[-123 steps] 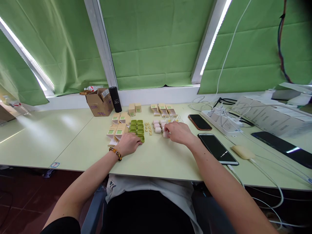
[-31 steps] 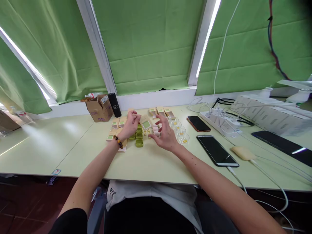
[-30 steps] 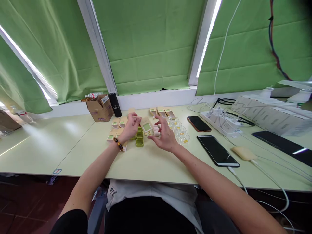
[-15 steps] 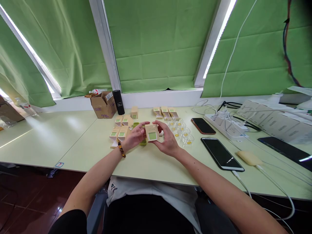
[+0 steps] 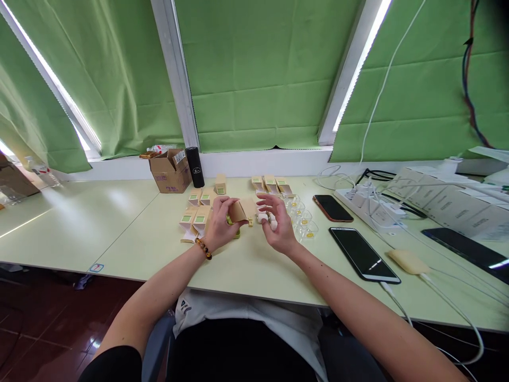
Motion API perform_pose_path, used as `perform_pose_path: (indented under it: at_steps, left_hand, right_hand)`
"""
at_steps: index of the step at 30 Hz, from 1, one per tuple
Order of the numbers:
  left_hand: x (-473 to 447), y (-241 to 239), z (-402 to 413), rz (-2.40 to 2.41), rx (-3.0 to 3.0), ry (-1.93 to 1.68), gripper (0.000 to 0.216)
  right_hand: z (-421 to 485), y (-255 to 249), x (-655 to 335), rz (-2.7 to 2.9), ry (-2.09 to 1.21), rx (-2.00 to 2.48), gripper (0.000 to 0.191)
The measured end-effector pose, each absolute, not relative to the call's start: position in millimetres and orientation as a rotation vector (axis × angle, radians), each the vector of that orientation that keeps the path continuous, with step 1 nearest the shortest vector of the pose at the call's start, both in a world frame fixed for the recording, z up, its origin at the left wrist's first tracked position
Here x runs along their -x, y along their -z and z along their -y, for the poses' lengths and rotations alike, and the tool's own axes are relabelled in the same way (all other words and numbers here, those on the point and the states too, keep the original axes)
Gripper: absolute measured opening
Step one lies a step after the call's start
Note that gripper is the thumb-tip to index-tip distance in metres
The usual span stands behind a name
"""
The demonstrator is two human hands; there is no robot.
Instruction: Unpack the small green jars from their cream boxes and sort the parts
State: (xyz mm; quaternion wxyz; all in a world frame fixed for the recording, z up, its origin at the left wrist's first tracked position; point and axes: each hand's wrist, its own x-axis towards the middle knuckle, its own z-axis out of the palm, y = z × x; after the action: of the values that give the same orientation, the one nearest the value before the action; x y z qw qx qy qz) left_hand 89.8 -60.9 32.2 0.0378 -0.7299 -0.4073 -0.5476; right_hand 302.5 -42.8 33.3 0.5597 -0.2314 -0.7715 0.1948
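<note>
My left hand (image 5: pixel 220 227) grips a small tan cardboard box (image 5: pixel 238 211), which is tipped so that a plain brown face shows. To its right, apart from the box, my right hand (image 5: pixel 281 229) is open with thumb and fingers spread. Small white rounded pieces (image 5: pixel 262 217) lie beside its fingertips. Just past that hand stand several clear plastic cups (image 5: pixel 306 218) with yellow spots. Several tan cartons with green squares (image 5: pixel 186 219) stand left of my left hand, some with flaps open. Something green (image 5: pixel 237 233) is partly hidden under that hand.
More tan cartons (image 5: pixel 271 184) stand at the back. A brown cardboard box (image 5: pixel 170 175) and a black cylinder (image 5: pixel 194 167) are at the wall. Two phones (image 5: pixel 332 207), a power strip (image 5: pixel 368 206), cables and white boxes (image 5: pixel 449 196) occupy the right side.
The held box has turned from its green-marked front to a plain face and shifted slightly left with my left hand. My right hand has let go of it and opened.
</note>
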Motion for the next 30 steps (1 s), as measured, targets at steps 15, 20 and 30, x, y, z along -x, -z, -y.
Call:
perform_pose_path:
  at_steps: [15,20,30]
  left_hand:
    - [-88.1,-22.4,65.1,0.919,2.019,1.104,0.062]
    - [-87.4,-18.9,62.7,0.896,2.034,1.094,0.062]
    - [-93.2,-19.3,60.4,0.92,2.032,0.987,0.056]
  right_hand:
    - [43.5,-22.9,-302.6,1.936,-0.325,0.541,0.049]
    - [46.2,-26.5,-302.1,1.98,-0.32,0.508,0.056]
    - [42.9,-22.5,-298.4,1.951,-0.322,0.567,0.068]
